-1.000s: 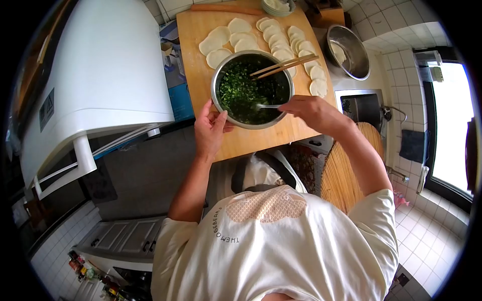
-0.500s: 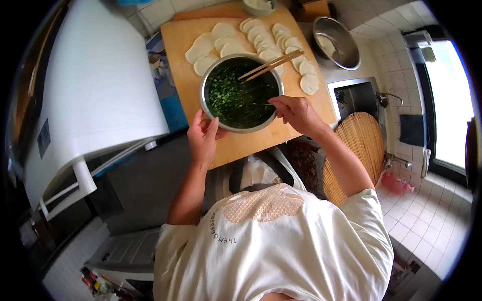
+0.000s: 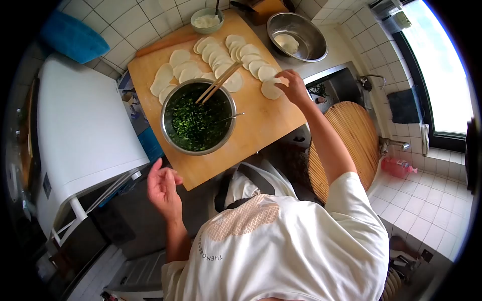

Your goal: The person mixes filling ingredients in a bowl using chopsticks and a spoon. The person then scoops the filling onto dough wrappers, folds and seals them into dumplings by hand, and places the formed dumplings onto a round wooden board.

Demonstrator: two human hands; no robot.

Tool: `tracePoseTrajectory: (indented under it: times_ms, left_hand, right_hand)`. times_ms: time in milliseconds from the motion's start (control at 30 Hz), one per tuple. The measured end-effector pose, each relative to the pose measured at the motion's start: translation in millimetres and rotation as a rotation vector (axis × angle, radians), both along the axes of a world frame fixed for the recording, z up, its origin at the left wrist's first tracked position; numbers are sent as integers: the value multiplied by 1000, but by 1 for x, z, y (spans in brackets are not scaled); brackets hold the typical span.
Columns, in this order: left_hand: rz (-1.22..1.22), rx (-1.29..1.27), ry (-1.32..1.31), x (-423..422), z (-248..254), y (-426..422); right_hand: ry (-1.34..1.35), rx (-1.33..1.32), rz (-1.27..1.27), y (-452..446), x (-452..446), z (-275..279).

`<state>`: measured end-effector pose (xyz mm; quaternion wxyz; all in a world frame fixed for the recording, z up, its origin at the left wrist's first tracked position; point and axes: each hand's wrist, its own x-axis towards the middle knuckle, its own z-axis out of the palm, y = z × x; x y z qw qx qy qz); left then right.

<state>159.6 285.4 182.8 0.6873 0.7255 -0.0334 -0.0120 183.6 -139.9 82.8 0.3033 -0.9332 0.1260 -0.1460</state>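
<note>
My right hand [image 3: 293, 86] is over the right edge of a round dough wrapper [image 3: 270, 89], thumb and fingers apart; I cannot tell whether they touch it. Off the near-left corner of the board, my left hand [image 3: 164, 190] hangs empty with its fingers loosely spread. A steel bowl [image 3: 232, 125] of chopped greens [image 3: 193, 120] stands between them on the wooden board [image 3: 266, 125]. Wooden chopsticks [image 3: 218, 83] lean across its far rim, and the thin metal handle of a utensil [image 3: 233, 117] rests over its right rim.
More dough wrappers [image 3: 213, 52] lie in overlapping rows behind the bowl. A rolling pin [image 3: 165, 45] and a small bowl of white stuff [image 3: 207, 21] are at the back. On the right are a steel basin [image 3: 316, 47], a sink [image 3: 346, 85] and a round slatted lid [image 3: 351, 130].
My right hand has let go of the utensil and moved right to the wrappers. My left hand has left the bowl and drawn back toward me. The view has shifted.
</note>
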Motion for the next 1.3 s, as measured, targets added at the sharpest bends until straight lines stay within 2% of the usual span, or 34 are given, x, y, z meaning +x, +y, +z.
tracePoseTrajectory:
  times_ms: [33,133,267,333,367,433,467,500,567,600,633,667,700,733,767,800,833,867,900,967,1000,1033,1100,1167,1233,1300]
  left_hand:
    - [2,11,-3,-8,9,-9]
    - [-173,-76,40,-30,23,-36]
    - [-265,-125,97,-48,26,-67]
    - [-290,-122,122,-54,23,-79]
    - [-328,-128,149,-55,22,-85]
    - [-493,-192,376,-54,12,-96]
    - [-576,-225,481,-53,2,-103]
    - [-659,-261,586,-52,-9,-112]
    - [-745,-231,745,-51,-27,-132]
    - [-726,-393,864,-48,-33,-143]
    - [-702,-561,981,-47,-38,-153]
    - [-693,-569,984,-46,-40,-166]
    - [-614,-954,1002,-46,-42,-178]
    - [-515,-1338,994,-46,-43,-187]
    - [-507,-1348,991,-45,-40,-193]
    - [-412,-1235,868,-43,-30,-198]
    - [-315,-1122,747,-42,-25,-199]
    - [-291,-1093,765,-43,-27,-198]
    - [-279,-1103,762,-45,-26,-195]
    - [-417,-924,640,-49,-22,-184]
    - [-458,-755,546,-50,-19,-175]
    - [-452,-756,545,-49,-15,-164]
    - [-530,-602,439,-48,-9,-141]
    - [-422,-707,543,-48,-4,-120]
    - [-282,-813,648,-47,2,-96]
    - [-117,-773,613,-45,5,-76]
  right_hand:
    - [-76,-91,92,-4,7,-7]
    - [-43,-99,132,-14,21,-21]
    - [-67,-125,245,-24,27,-23]
    - [-263,-123,344,-23,26,-9]
    - [-267,-117,358,-20,24,0]
    - [59,193,223,-6,11,28]
    - [-49,189,232,2,5,41]
    - [-50,192,245,10,0,55]
    - [107,450,112,27,-11,82]
    - [112,451,121,38,-19,95]
    - [84,745,104,49,-28,107]
    - [57,1038,82,58,-39,114]
    - [69,1035,85,66,-52,114]
    - [131,1178,106,73,-64,112]
    - [193,1320,127,78,-74,111]
    - [203,1315,130,84,-84,113]
    - [251,1182,144,88,-93,114]
    - [297,1048,160,89,-98,115]
    - [310,1042,169,87,-98,115]
    - [77,1025,293,78,-99,113]
    - [144,603,210,67,-95,109]
    - [146,604,216,70,-85,111]
    - [200,415,330,85,-63,120]
    - [186,407,461,107,-40,117]
    - [137,280,572,127,-18,111]
    - [96,243,614,140,1,106]
